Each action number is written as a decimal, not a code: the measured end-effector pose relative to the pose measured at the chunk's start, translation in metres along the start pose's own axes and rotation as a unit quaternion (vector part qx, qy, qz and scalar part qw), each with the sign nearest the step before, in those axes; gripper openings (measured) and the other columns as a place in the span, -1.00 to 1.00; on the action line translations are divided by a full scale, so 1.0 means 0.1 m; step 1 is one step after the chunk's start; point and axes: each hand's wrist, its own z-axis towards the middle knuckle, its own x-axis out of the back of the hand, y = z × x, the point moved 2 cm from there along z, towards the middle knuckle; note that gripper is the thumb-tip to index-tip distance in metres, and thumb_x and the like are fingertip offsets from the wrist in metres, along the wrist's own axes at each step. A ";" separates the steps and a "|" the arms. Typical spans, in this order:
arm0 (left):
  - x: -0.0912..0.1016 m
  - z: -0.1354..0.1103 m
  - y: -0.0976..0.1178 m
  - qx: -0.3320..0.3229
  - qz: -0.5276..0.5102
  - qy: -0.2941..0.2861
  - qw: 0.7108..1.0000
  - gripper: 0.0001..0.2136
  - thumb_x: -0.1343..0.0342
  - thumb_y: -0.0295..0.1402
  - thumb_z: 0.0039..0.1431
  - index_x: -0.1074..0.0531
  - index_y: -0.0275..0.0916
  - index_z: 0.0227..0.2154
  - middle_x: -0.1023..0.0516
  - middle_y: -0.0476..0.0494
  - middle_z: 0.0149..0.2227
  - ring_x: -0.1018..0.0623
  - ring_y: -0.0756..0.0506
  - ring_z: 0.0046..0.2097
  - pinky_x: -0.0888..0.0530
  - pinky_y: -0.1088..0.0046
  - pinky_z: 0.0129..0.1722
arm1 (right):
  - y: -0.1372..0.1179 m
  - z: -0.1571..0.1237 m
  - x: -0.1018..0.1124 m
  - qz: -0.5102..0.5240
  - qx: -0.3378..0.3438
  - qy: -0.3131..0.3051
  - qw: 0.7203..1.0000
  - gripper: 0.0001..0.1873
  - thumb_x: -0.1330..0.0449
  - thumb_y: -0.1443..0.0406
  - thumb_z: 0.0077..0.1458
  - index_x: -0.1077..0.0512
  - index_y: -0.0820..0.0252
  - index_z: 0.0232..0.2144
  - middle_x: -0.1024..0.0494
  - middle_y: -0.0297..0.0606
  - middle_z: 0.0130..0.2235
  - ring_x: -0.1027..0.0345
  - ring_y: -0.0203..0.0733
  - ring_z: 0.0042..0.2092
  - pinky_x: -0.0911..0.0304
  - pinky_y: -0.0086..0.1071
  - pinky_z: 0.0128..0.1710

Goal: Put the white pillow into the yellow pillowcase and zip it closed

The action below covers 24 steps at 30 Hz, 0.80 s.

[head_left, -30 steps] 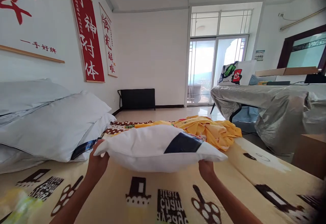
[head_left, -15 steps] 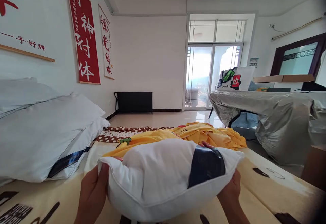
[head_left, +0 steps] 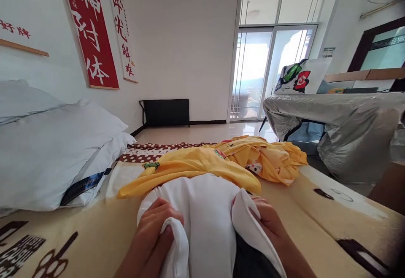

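Left hand (head_left: 158,227) and right hand (head_left: 268,219) are both curled tight on a puffy white fabric pillow (head_left: 211,223), rumpled yellow cloth (head_left: 193,163) just beyond.

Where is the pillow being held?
In the head view, the white pillow is at bottom centre, gripped by the left hand and right hand, in front of the yellow cloth.

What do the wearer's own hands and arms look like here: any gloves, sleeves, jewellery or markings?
The left hand and right hand are both ungloved, and the forearms are bare as far as the frame shows, with no sleeve in sight. No watch, bracelet, ring or marking is visible, though some fingers are partly hidden.
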 end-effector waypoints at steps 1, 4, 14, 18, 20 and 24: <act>-0.04 0.00 0.01 -0.004 0.001 -0.003 1.000 -0.65 0.20 -0.16 0.28 -0.28 -0.19 -0.55 -0.30 -0.08 -0.55 -0.33 -0.08 -0.42 -0.33 0.37 -0.21 | -0.07 0.01 -0.06 -0.007 0.012 -0.028 0.999 -0.42 0.12 -0.05 0.21 -0.31 0.17 -0.66 -0.33 -0.26 -0.58 -0.23 -0.23 -0.44 -0.24 -0.35 -0.34; -0.14 -0.01 -0.01 -0.015 0.020 -0.030 0.999 -0.67 0.23 -0.20 0.29 -0.26 -0.17 -0.53 -0.34 -0.12 -0.52 -0.38 -0.09 -0.40 -0.36 0.35 -0.18 | -0.24 0.01 -0.26 -0.030 0.031 -0.123 0.991 -0.43 0.17 0.01 0.26 -0.29 0.19 -0.63 -0.32 -0.29 -0.57 -0.22 -0.27 -0.43 -0.21 -0.39 -0.31; -0.40 -0.29 -0.21 0.021 0.056 0.096 0.994 -0.77 0.10 -0.21 0.27 -0.43 -0.10 -0.19 -0.53 -0.15 -0.21 -0.48 -0.11 -0.11 -0.44 0.41 -0.10 | -0.26 -0.04 -0.51 -0.093 0.037 -0.187 0.977 -0.47 0.23 0.08 0.31 -0.25 0.21 -0.56 -0.36 -0.32 -0.53 -0.21 -0.32 -0.41 -0.11 -0.41 -0.27; -0.38 -0.39 -0.22 0.059 0.034 0.133 0.989 -0.74 0.13 -0.19 0.28 -0.41 -0.07 -0.12 -0.51 -0.12 -0.15 -0.46 -0.10 -0.09 -0.41 0.42 -0.08 | -0.33 -0.05 -0.53 -0.101 0.056 -0.174 0.978 -0.46 0.25 0.08 0.31 -0.29 0.21 -0.55 -0.40 -0.27 -0.52 -0.25 -0.29 -0.41 -0.12 -0.39 -0.28; -0.34 -0.34 -0.20 0.048 0.034 0.110 0.992 -0.60 0.23 -0.01 0.26 -0.44 -0.12 -0.25 -0.51 -0.14 -0.28 -0.47 -0.11 -0.20 -0.42 0.40 -0.17 | -0.36 -0.06 -0.53 -0.111 0.069 -0.173 0.976 -0.48 0.23 0.10 0.31 -0.29 0.20 -0.55 -0.40 -0.27 -0.52 -0.26 -0.29 -0.41 -0.12 -0.40 -0.29; -0.32 -0.15 -0.19 0.024 0.083 0.021 0.996 -0.40 0.27 0.28 0.05 -0.24 -0.19 -0.61 -0.31 -0.04 -0.62 -0.30 -0.01 -0.55 -0.31 0.44 -0.51 | -0.42 -0.09 -0.53 -0.115 0.123 -0.153 0.974 -0.52 0.22 0.16 0.32 -0.29 0.20 -0.53 -0.39 -0.26 -0.53 -0.25 -0.29 -0.43 -0.13 -0.37 -0.26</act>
